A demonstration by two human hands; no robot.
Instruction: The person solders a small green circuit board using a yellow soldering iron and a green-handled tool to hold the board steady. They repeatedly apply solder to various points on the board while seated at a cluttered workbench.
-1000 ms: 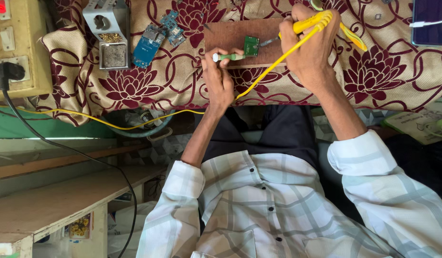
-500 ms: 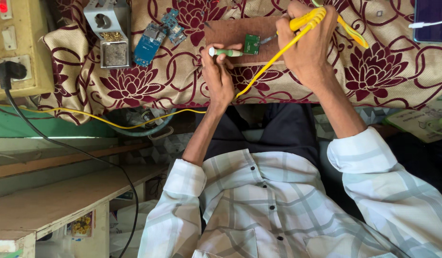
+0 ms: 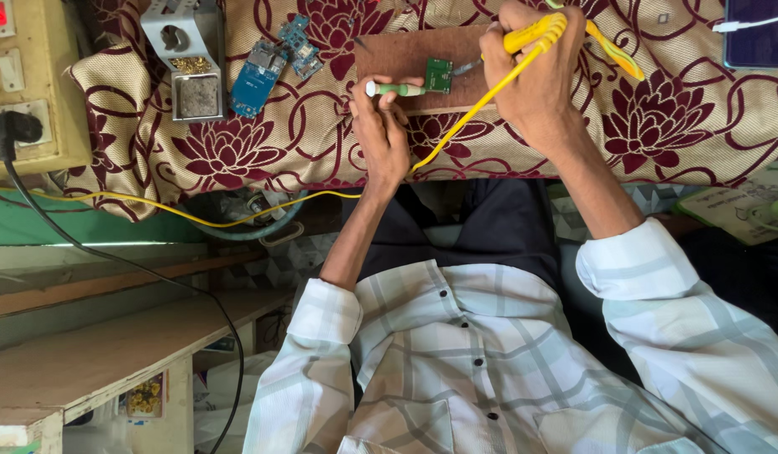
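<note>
Fingers of the left hand (image 3: 380, 126) pinch a green tool (image 3: 397, 88) against the small board (image 3: 439, 74), top centre; right hand (image 3: 532, 76) grips the yellow iron (image 3: 536, 32). Barely moved since earlier. Floral cloth (image 3: 658, 126) covers the table; socket box (image 3: 23, 84) upper left.

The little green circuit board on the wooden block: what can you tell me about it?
The green circuit board is small, roughly square and flat, with tiny parts too small to make out. It lies on a brown wooden board atop the flowered cloth. The left hand presses a green-handled tool against its left edge, while the right hand brings the metal tip of a yellow soldering iron to its right edge.
</note>
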